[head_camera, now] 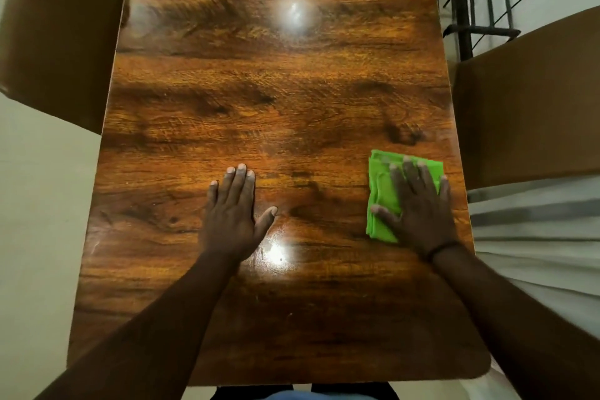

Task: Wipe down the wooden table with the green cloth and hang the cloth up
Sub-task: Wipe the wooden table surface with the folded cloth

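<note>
Left chair [61, 39]: a brown, smooth-faced chair back with a rounded top corner is being seen just beside the left edge of the counter.
Counter [276, 107]: a glossy rectangular top with a dark and amber wood grain and rounded near corners is being shown; two bright light glares are being reflected in its polish, one far, one near the left hand.
Left hand [232, 217]: it is being laid flat, palm down, on the bare wood near the middle of the counter's near half; the forearm is being stretched in from the lower left.
Left fingers [240, 182]: they are being kept straight and close together, the thumb being spread out to the side; nothing is being gripped.
Green cloth [383, 191]: a bright green, soft, folded cloth of roughly rectangular shape is being pressed onto the counter close to its right edge, well apart from the left hand.
Right hand [418, 208]: it is being laid palm down on top of the cloth, a dark band being worn at the wrist.
Right fingers [409, 172]: they are being extended flat and slightly spread over the fabric, pressing on it rather than closing around it.
Right chair [526, 101]: a brown, flat chair back is being seen just beside the counter's right edge.
Striped fabric [535, 221]: pale cloth with grey stripes is being seen below that chair.
</note>
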